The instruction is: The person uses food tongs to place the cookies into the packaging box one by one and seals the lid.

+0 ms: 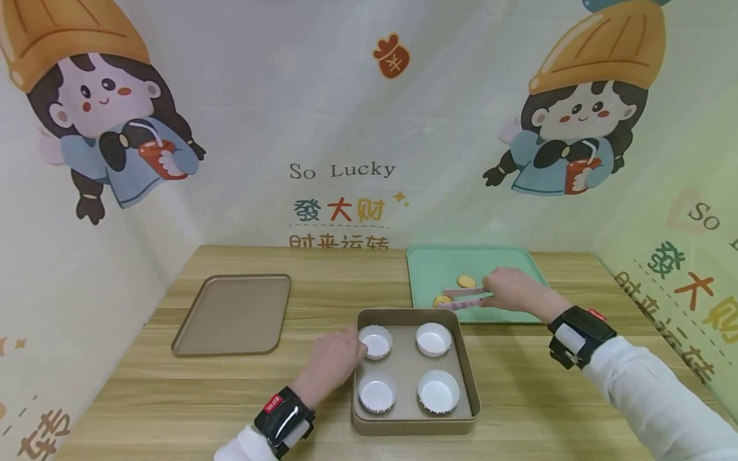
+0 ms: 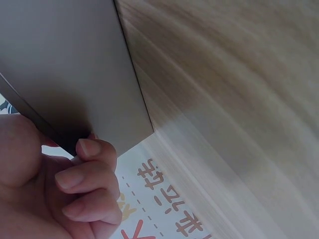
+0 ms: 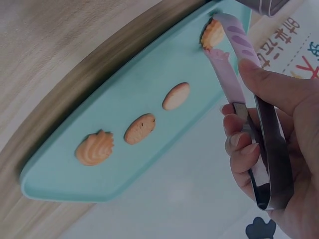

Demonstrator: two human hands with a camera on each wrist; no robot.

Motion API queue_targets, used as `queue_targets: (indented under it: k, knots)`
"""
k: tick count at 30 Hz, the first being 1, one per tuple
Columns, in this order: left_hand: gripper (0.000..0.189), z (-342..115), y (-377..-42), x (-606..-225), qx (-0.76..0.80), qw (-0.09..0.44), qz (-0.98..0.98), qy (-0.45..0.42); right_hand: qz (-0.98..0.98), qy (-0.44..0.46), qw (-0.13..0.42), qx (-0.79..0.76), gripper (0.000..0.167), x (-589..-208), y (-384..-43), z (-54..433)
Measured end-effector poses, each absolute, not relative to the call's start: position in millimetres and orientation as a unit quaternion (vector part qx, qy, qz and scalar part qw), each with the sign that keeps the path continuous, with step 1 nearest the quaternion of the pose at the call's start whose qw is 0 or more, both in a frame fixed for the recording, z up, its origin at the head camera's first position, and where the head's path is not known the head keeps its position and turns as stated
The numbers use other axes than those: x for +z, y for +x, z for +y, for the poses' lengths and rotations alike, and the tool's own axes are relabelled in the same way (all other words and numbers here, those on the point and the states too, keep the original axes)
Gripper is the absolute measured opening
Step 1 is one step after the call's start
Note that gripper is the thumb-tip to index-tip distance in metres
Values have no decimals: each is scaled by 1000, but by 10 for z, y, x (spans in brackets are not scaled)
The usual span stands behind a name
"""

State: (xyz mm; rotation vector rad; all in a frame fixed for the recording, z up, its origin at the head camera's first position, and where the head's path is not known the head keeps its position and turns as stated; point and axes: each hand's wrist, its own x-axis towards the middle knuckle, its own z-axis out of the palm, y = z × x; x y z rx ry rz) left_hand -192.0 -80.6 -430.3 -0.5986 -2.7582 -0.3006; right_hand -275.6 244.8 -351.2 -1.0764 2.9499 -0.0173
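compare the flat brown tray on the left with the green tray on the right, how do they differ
The brown tray is a dull metallic tan and bare, with no hand near it. The green tray is mint coloured and carries cookies, and the right hand works over it with tongs. Both are shallow rounded rectangles lying flat on the wooden table.

Left wrist view: baking pan [image 2: 75, 64] cut off top and left, paper cups hidden; right wrist view: tongs [image 3: 249, 99] partly covered by fingers [image 3: 244, 144], green tray [image 3: 124, 149] cropped at top
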Motion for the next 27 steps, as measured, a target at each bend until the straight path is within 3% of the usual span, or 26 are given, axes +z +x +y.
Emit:
queue_targets:
  k: [8,14,22,27]
  knots:
    - [24,-816,-1916,-4318,-111,160,-958,-212,941,-336,-14,-34,17,-3397,-2763,2526]
    - [25,-821,-1917,-4328,-108,155,-960,-209,939,-337,-55,-45,16,-3199,-2621,2483]
    - [24,-814,-1926,-4325,-119,145,-960,-208,885,-433,-169,-18,22,-3144,-2286,2236]
    - [24,-811,-1938,-4326,-110,145,-960,-213,874,-458,-161,-9,24,-3232,-2181,2016]
